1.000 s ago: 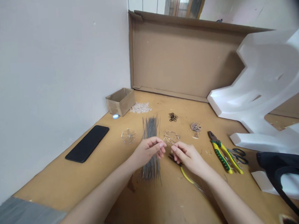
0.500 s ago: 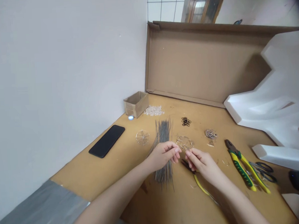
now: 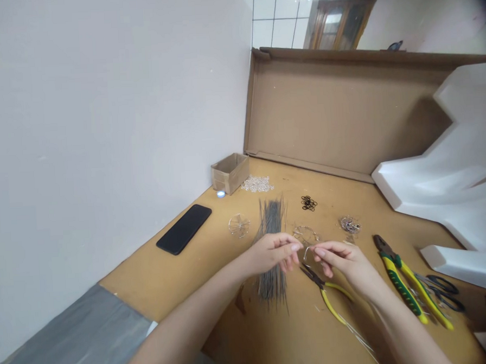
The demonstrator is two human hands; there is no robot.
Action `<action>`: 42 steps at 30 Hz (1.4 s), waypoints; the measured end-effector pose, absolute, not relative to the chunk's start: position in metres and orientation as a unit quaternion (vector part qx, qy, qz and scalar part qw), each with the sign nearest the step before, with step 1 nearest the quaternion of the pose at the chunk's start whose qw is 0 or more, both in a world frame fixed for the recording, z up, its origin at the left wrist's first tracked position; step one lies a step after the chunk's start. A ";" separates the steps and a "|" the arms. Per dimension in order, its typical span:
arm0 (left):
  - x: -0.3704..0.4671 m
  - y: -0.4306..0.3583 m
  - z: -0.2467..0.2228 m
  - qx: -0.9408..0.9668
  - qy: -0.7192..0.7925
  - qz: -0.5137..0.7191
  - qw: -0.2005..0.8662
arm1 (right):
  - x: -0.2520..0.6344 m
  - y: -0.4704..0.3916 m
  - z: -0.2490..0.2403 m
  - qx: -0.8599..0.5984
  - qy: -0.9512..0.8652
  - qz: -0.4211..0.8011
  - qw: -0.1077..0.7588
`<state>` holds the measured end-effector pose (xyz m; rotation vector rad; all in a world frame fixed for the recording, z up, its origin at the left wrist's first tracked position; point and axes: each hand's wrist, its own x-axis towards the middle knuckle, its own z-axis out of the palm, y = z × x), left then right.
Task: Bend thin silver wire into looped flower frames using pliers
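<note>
My right hand (image 3: 341,259) pinches a short bent piece of thin wire (image 3: 306,253) between thumb and forefinger. My left hand (image 3: 276,252) is closed in a pinch just left of that wire; whether its fingertips hold anything is too small to tell. Under my left hand lies a bundle of straight grey wires (image 3: 272,218). Just beyond the fingertips rests a wire ring (image 3: 306,233), partly hidden by my hands. Below the hands are long-nose pliers with yellow handles (image 3: 329,303). A spoked wire wheel (image 3: 239,225) lies to the left of the bundle.
A black phone (image 3: 184,228) lies left, near a small cardboard box (image 3: 231,174) and a pile of clear beads (image 3: 258,183). Black rings (image 3: 308,203) and a wire cluster (image 3: 350,224) lie behind. Large green-yellow pliers (image 3: 403,282), scissors (image 3: 444,292) and white foam (image 3: 431,194) stand right.
The view has shifted, so everything sits slightly lower and further right. The bent wire now shows between my hands, and my right hand has uncovered more of the long-nose pliers.
</note>
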<state>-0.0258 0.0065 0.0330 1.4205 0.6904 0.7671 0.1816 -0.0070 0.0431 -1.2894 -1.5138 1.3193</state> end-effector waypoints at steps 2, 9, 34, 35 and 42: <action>-0.044 0.018 0.036 0.627 0.350 0.379 0.584 | 0.180 -0.008 0.049 -0.516 -0.582 0.501 0.380; -0.146 0.064 0.022 0.575 0.652 0.423 0.254 | 0.181 -0.010 0.060 -0.521 -0.581 0.487 0.392; -0.076 0.036 0.042 0.596 0.493 0.390 0.499 | 0.197 -0.002 0.055 -0.477 -0.563 0.505 0.448; -0.065 0.030 0.046 0.603 0.474 0.376 0.519 | 0.198 -0.002 0.055 -0.473 -0.558 0.507 0.456; -0.012 0.002 0.037 0.596 0.400 0.333 0.611 | 0.193 -0.005 0.058 -0.458 -0.565 0.511 0.458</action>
